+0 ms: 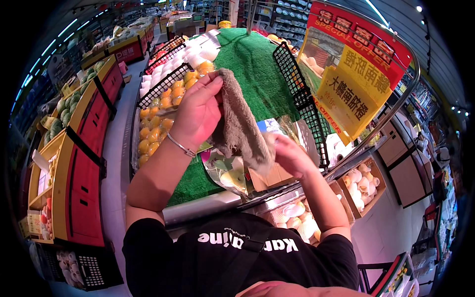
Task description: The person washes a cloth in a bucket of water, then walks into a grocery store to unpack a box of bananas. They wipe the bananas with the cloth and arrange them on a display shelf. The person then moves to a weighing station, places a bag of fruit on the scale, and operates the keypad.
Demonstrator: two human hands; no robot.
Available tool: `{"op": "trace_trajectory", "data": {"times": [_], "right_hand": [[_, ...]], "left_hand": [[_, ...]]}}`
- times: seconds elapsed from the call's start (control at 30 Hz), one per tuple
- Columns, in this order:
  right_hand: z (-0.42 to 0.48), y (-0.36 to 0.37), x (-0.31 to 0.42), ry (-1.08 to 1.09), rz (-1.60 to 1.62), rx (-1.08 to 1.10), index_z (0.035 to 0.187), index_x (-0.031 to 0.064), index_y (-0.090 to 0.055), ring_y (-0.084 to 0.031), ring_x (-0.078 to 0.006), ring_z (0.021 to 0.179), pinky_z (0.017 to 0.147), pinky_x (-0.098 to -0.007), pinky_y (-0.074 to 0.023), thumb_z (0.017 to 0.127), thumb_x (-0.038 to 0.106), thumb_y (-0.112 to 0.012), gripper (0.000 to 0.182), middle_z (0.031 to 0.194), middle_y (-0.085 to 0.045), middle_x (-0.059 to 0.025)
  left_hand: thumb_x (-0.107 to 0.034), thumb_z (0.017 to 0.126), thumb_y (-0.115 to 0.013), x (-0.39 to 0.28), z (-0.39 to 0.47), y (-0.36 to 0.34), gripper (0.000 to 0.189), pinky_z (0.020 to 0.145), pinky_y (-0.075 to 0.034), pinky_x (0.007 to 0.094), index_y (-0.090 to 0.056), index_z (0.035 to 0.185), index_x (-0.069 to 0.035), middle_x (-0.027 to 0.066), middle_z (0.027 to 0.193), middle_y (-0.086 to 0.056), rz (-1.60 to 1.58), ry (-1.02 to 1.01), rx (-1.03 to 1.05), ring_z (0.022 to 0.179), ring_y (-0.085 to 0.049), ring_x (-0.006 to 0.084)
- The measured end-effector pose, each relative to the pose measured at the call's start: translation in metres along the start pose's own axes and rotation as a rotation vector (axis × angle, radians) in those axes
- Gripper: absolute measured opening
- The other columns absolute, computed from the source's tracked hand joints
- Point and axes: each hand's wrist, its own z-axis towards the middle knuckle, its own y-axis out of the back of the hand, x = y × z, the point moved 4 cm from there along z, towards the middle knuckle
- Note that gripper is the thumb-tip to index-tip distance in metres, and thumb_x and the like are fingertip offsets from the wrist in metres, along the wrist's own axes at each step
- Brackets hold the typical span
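Note:
My left hand (202, 109) pinches the upper corner of a worn grey-brown cloth (243, 122) between thumb and fingers. The cloth hangs slanting down to the right, where my right hand (289, 152), somewhat blurred, holds its lower end. Below the cloth lie printed plastic packaging (226, 170) and a piece of cardboard (269, 180) on green artificial turf (252, 70). Packed orange-yellow fruit (152, 128) stands in rows beyond and to the left of my left hand. Part of the turf is hidden behind the cloth and my hands.
Black plastic lattice dividers (291, 70) edge the turf at right; another (165, 85) crosses the fruit rows. A metal rail holds red and yellow price signs (356, 74). Boxes of foam-wrapped fruit (362, 185) stand at lower right. A red-fronted produce counter (87, 185) lies across the aisle at left.

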Motion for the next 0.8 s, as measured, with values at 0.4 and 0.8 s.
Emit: {"op": "trace_trajectory", "data": {"times": [0.4,0.8], "right_hand": [[-0.060,0.011,0.052,0.180,-1.561,0.047,0.114,0.0026,-0.035,-0.053,-0.0262,0.092,0.077,-0.0358,-0.0438,0.069,0.032,-0.066,0.062,0.095,-0.051,-0.0149],[-0.027,0.012,0.020,0.409,-0.380,-0.001,0.106,0.0018,-0.051,-0.052,-0.0281,0.094,0.077,-0.0379,-0.0429,0.072,0.028,-0.059,0.044,0.102,-0.053,-0.0143]], "left_hand": [[-0.011,0.088,-0.042,-0.042,0.001,0.046,0.019,0.084,-0.041,0.0298,-0.049,0.102,-0.002,0.0082,0.099,-0.056,0.166,-0.245,-0.215,0.093,-0.053,0.0174],[-0.021,0.085,-0.049,0.078,0.047,0.041,0.017,0.076,-0.042,0.0288,-0.051,0.094,-0.007,0.0028,0.089,-0.055,0.280,0.110,-0.228,0.083,-0.053,0.0132]]}}
